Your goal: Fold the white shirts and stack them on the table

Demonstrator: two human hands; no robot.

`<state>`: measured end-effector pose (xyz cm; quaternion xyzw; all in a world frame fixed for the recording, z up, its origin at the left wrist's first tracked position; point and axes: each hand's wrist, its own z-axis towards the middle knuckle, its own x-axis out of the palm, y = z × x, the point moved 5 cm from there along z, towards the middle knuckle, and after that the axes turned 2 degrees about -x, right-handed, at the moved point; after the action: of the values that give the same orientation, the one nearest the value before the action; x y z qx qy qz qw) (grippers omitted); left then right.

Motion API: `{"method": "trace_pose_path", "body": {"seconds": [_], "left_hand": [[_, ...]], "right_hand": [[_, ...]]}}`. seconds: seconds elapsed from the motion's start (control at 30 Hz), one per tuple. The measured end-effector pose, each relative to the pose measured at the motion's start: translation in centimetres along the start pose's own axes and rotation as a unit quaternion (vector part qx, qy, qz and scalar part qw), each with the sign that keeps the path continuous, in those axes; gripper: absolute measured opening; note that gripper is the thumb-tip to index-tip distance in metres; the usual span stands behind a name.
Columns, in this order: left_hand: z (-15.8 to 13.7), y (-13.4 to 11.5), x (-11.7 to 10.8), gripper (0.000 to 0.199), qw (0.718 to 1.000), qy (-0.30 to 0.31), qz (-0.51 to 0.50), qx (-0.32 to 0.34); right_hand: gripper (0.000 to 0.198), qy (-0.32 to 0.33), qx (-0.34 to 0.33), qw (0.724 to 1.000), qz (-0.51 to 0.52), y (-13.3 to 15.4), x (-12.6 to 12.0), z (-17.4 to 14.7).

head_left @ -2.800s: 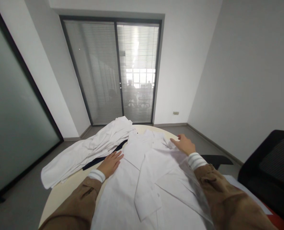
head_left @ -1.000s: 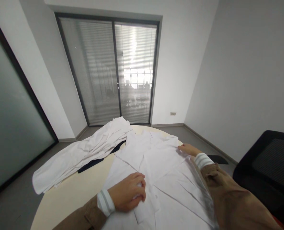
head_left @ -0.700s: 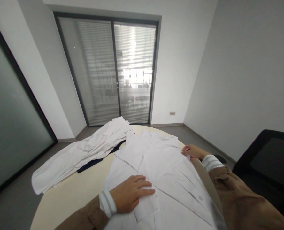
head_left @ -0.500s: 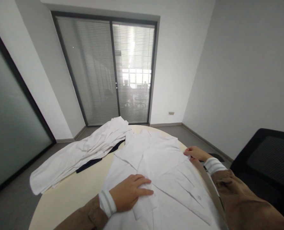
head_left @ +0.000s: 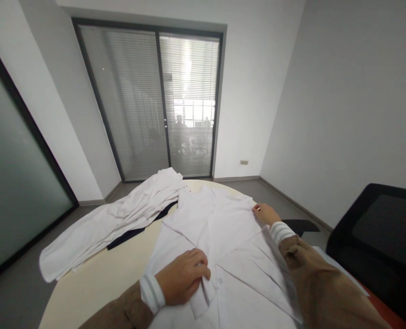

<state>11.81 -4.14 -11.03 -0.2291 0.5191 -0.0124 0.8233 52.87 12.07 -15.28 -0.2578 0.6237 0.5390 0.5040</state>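
Observation:
A white button-up shirt [head_left: 223, 228] lies spread on the pale round table [head_left: 96, 278], its sleeves folded inward across the front. My left hand [head_left: 185, 276] is closed on the end of one sleeve near the shirt's middle, with fingers curled over the cloth. At the shirt's far right edge, my right hand [head_left: 266, 214] pinches the fabric between thumb and fingers. The other sleeve [head_left: 257, 269] lies slanted over the right side, partly behind my right forearm. A small button shows beside my left hand.
On the table's left side lies a heap of white cloth [head_left: 120, 219], with a dark navy piece [head_left: 127, 237] under it. A black mesh chair [head_left: 384, 233] stands close on the right. Beyond the table is a glass partition with blinds [head_left: 137, 114].
My right hand has moved up and left along the shirt's right edge. My left hand's fingers, earlier spread flat on the shirt, have curled and gripped the sleeve end.

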Motion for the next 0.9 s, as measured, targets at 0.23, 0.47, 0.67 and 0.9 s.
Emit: {"method": "trace_pose_path", "body": {"seconds": [0.23, 0.47, 0.67, 0.9], "left_hand": [[-1.1, 2.4, -4.0, 0.021, 0.971, -0.169, -0.141, -0.092], [-2.5, 7.4, -3.8, 0.037, 0.916, -0.141, -0.196, -0.32], [-3.6, 8.4, -3.4, 0.035, 0.929, -0.076, -0.075, -0.355], [-4.1, 9.7, -3.7, 0.033, 0.909, -0.126, -0.092, -0.385]], "right_hand": [[0.032, -0.027, 0.034, 0.999, 0.03, -0.6, -0.2, 1.4], [0.045, 0.02, 0.018, 0.997, 0.069, 0.1, 0.1, 0.7], [0.039, 0.048, 0.013, 0.993, 0.103, 0.2, 0.2, -0.3], [0.046, 0.042, -0.029, 0.974, 0.222, -0.5, 0.1, -1.1]]}}
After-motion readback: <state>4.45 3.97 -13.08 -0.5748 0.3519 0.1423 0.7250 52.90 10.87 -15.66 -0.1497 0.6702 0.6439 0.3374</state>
